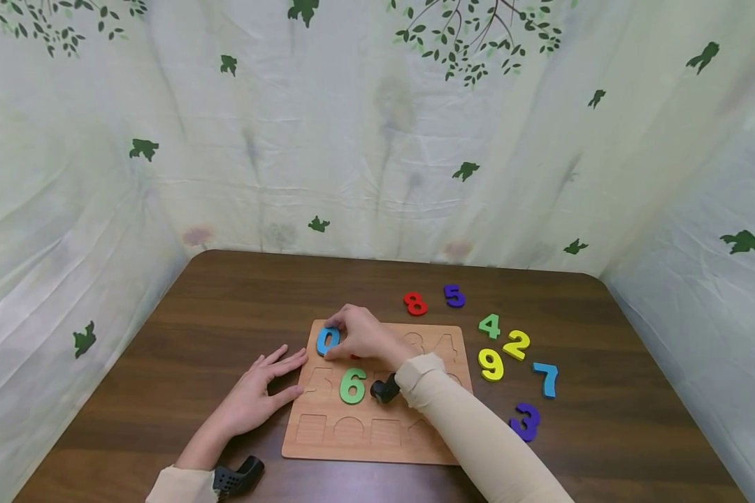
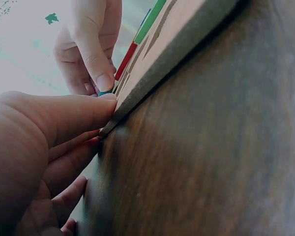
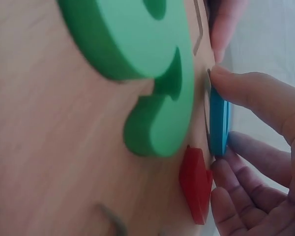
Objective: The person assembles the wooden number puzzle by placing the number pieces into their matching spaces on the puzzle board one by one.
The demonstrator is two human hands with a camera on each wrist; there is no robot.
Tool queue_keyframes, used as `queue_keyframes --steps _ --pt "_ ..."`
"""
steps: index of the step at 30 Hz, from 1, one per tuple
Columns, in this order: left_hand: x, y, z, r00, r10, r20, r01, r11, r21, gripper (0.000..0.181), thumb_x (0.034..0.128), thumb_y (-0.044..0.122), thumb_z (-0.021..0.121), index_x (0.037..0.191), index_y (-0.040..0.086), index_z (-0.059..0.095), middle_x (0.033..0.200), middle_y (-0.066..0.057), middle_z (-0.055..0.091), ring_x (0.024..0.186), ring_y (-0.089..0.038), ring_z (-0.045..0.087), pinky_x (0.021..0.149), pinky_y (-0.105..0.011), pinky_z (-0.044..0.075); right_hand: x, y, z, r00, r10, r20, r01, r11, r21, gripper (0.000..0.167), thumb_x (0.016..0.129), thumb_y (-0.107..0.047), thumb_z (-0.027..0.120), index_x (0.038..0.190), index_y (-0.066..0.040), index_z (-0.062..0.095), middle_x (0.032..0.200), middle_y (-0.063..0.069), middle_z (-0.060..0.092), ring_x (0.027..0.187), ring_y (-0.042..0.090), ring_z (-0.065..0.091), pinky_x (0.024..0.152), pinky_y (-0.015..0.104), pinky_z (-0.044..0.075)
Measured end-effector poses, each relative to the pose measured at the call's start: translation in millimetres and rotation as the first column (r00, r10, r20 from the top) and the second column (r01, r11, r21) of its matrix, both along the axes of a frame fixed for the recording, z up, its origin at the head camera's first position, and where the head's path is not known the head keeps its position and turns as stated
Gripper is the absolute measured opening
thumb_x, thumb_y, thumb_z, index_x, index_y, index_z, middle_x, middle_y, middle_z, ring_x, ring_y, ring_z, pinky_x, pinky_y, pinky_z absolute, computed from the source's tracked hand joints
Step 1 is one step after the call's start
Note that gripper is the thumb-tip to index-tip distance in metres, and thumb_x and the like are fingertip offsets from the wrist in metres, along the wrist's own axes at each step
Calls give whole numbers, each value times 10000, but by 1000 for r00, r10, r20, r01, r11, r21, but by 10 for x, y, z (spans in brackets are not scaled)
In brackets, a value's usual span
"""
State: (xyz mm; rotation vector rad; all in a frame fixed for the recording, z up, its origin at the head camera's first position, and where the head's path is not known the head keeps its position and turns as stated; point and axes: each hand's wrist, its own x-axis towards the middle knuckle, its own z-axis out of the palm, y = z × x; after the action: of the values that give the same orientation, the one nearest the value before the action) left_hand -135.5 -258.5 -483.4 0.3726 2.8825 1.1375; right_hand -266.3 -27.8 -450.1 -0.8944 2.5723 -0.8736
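Between the thumb and fingers of my right hand point(image 1: 365, 337) is a blue number 0 point(image 1: 322, 342), pinched at the upper left corner of the wooden puzzle board point(image 1: 327, 447). The right wrist view shows the blue piece point(image 3: 218, 123) edge-on, close against the board. My left hand point(image 1: 254, 395) touches the board's left edge with fairly straight, spread fingers; its thumb point(image 2: 83, 115) lies at the rim. A green number 6 point(image 1: 346, 396) sits on the board below the 0. Beside it, a red piece point(image 3: 194, 184) is mostly hidden by the right hand in the head view.
Loose numbers lie beyond and right of the board: red 8 point(image 1: 415, 304), purple 5 point(image 1: 456, 300), green 4 point(image 1: 492, 325), yellow 2 point(image 1: 516, 347), yellow 9 point(image 1: 487, 374), blue 7 point(image 1: 550, 384), purple 3 point(image 1: 528, 427). A leaf-patterned curtain point(image 1: 352, 140) surrounds the brown table point(image 1: 182, 363).
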Motion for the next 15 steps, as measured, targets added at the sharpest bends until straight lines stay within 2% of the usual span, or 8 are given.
queue_keyframes --steps 7,15 --pt "-1 -1 -8 1000 2 -3 -2 1000 -1 572 988 293 788 1523 167 632 1614 -82 573 1609 -473 321 1292 -762 133 23 -28 9 1000 15 -27 -14 1000 24 578 854 -318 936 1365 -128 746 1358 70 667 1197 201 625 1068 297 549" --pt "-2 2 -6 1000 2 -1 -2 1000 -2 572 989 295 786 1524 167 630 1614 -82 573 1608 -471 325 1293 -760 132 23 -43 -2 999 12 -52 -10 999 48 586 849 -314 942 1365 -118 745 1341 68 666 1192 192 623 1069 285 546"
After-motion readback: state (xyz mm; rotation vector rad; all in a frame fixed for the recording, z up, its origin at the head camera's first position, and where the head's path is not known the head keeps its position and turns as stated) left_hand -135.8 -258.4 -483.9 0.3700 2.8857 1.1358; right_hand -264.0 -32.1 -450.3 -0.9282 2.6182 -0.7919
